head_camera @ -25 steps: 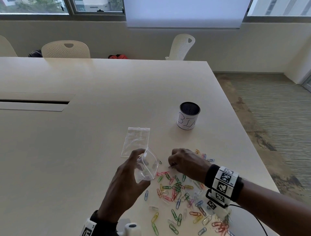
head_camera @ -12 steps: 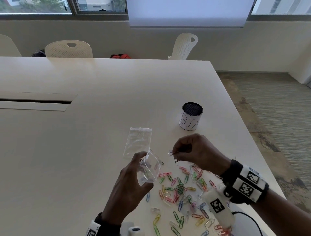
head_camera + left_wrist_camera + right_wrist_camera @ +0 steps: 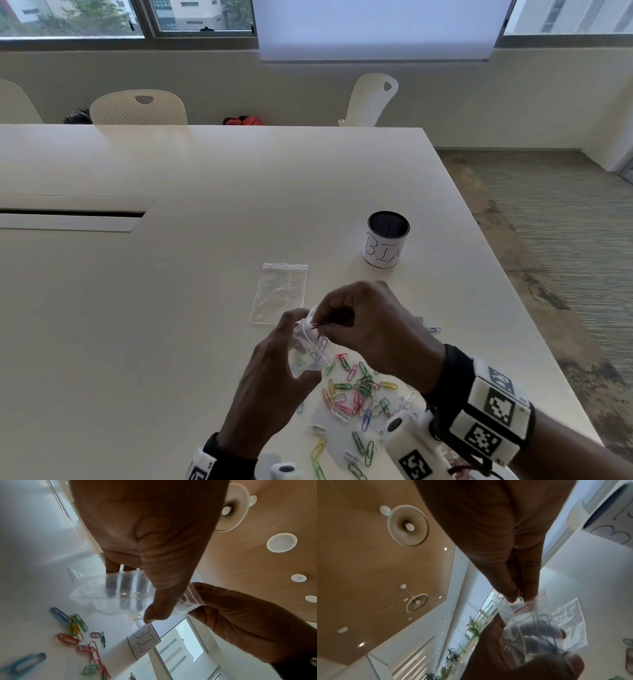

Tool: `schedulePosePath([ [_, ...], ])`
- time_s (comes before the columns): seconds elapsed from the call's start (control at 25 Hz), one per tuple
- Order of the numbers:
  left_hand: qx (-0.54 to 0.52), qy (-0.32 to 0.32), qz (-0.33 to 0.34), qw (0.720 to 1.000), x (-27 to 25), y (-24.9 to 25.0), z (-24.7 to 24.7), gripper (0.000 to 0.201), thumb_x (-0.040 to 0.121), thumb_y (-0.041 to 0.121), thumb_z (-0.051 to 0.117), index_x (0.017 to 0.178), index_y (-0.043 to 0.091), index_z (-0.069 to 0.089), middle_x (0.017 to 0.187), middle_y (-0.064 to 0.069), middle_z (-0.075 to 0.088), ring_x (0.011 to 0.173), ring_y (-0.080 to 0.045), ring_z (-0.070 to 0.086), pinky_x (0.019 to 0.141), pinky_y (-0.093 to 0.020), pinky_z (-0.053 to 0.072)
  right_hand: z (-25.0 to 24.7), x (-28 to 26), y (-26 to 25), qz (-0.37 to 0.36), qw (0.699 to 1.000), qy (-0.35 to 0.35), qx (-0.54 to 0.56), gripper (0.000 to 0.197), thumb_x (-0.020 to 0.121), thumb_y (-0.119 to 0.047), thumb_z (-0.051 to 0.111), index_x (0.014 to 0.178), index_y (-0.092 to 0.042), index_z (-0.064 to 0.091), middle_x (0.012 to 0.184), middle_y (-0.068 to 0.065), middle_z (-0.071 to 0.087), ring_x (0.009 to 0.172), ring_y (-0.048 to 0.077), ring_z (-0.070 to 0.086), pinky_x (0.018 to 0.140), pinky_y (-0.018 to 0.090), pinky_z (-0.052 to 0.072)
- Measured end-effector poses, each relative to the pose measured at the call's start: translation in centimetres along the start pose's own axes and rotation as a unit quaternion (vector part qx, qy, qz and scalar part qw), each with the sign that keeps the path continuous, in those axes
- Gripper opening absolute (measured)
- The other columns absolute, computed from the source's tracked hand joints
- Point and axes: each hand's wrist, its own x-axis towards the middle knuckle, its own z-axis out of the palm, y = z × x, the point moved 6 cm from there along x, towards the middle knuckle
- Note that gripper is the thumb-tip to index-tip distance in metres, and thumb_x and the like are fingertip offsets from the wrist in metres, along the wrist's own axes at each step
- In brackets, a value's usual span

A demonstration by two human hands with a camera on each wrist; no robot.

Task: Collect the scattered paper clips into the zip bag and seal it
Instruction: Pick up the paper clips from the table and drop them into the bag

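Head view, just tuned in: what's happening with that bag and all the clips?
The left hand holds a small clear plastic zip bag open above the white table. The right hand pinches at the bag's mouth, feeding clips in; a few show inside. Many coloured paper clips lie scattered on the table. A second clear bag lies flat beyond, near a white cup marked BIN.
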Motion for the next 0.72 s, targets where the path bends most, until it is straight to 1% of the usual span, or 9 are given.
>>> schedulePosePath([
  [0.08,-0.001,0.001,-0.005,1.0,-0.1,0.0,0.0,0.078,0.08,0.026,0.087,0.131,0.053,0.035,0.109,0.028,0.064,0.102,0.005,0.066,0.084,-0.016,0.056,0.2,-0.1,-0.4,-0.003,0.999,-0.007,-0.036,0.017,0.088,-0.018,0.081,0.105,-0.017,0.081,0.099,-0.003,0.081,0.084,0.002,0.076,0.077,0.012,0.06],
  [0.16,-0.001,-0.001,-0.004,1.0,-0.2,0.1,0.0,0.078,0.08,0.024,0.087,0.13,0.052,0.034,0.105,0.03,0.062,0.098,0.007,0.066,0.08,-0.008,0.053,0.2,-0.2,-0.9,-0.006,0.998,-0.016,-0.054,0.021,0.089,-0.016,0.08,0.11,-0.016,0.08,0.105,-0.002,0.081,0.087,0.002,0.076,0.076,0.005,0.056],
  [0.24,-0.008,-0.005,0.0,1.0,-0.3,0.2,-0.1,0.077,0.08,0.025,0.089,0.127,0.054,0.035,0.103,0.033,0.061,0.099,0.014,0.064,0.076,-0.003,0.051,-0.3,-0.1,-1.1,-0.009,0.999,-0.014,-0.047,0.018,0.089,-0.014,0.079,0.107,-0.016,0.081,0.101,-0.002,0.081,0.085,0.002,0.076,0.077,0.008,0.058],
  [0.32,-0.022,-0.004,-0.003,1.0,-0.5,0.0,-0.4,0.074,0.079,0.026,0.091,0.127,0.05,0.04,0.106,0.033,0.063,0.103,0.022,0.061,0.075,-0.001,0.05,-1.3,0.4,-0.6,-0.01,0.999,0.019,-0.036,0.012,0.088,-0.012,0.08,0.099,-0.016,0.082,0.092,-0.004,0.081,0.08,0.001,0.075,0.077,0.013,0.06],
  [0.4,-0.037,0.006,-0.014,0.999,-0.8,-0.2,-1.1,0.072,0.079,0.03,0.091,0.131,0.046,0.043,0.111,0.032,0.065,0.104,0.024,0.059,0.078,-0.007,0.054,-1.8,1.3,1.2,-0.002,0.998,0.052,-0.043,0.011,0.088,-0.011,0.08,0.097,-0.016,0.082,0.09,-0.005,0.08,0.078,0.0,0.074,0.076,0.013,0.06],
  [0.44,-0.044,0.012,-0.017,0.999,-1.0,-0.4,-1.5,0.071,0.08,0.032,0.09,0.132,0.045,0.044,0.112,0.032,0.066,0.105,0.022,0.061,0.08,-0.012,0.057,-1.5,1.8,2.5,0.008,0.997,0.049,-0.054,0.011,0.088,-0.01,0.079,0.098,-0.015,0.082,0.092,-0.003,0.081,0.079,0.001,0.074,0.076,0.013,0.059],
  [0.52,-0.054,0.027,-0.025,0.998,-1.5,-0.5,-2.6,0.068,0.079,0.035,0.087,0.132,0.044,0.046,0.111,0.03,0.069,0.106,0.018,0.063,0.08,-0.017,0.058,0.5,2.6,5.2,0.026,0.995,0.0,-0.092,0.015,0.091,-0.011,0.076,0.105,-0.014,0.08,0.102,0.001,0.08,0.085,0.004,0.074,0.08,0.014,0.059],
  [0.6,-0.054,0.04,-0.033,0.997,-2.1,-0.6,-3.6,0.068,0.079,0.032,0.087,0.132,0.045,0.046,0.109,0.028,0.071,0.106,0.016,0.064,0.079,-0.017,0.056,3.0,3.2,7.3,0.031,0.989,-0.063,-0.133,0.022,0.095,-0.012,0.072,0.116,-0.013,0.076,0.118,0.005,0.076,0.099,0.011,0.072,0.088,0.019,0.058],
  [0.72,-0.046,0.052,-0.05,0.996,-3.1,-1.1,-4.5,0.067,0.08,0.024,0.086,0.131,0.044,0.048,0.108,0.022,0.072,0.106,0.012,0.065,0.078,-0.021,0.055,5.4,4.1,8.7,0.03,0.977,-0.097,-0.186,0.029,0.1,-0.009,0.064,0.129,-0.011,0.069,0.133,0.007,0.067,0.115,0.019,0.067,0.092,0.019,0.048],
])
